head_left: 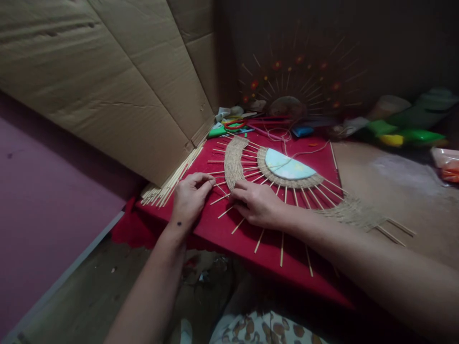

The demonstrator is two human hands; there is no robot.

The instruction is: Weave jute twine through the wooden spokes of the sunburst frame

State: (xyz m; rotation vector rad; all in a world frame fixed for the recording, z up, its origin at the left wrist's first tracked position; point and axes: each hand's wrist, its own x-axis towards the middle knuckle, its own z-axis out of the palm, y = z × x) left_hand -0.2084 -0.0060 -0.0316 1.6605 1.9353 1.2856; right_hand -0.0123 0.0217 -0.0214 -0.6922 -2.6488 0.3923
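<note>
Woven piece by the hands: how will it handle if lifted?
The woven piece is probably light: thin sticks and fibre bands. Its stick ends may flex or snag, since they jut out singly. The cord lying across its blue panel might drag along.

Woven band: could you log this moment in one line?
left hand: pinching thin strand; right hand: at lower end of woven band; sticks: fanned over red cloth
</note>
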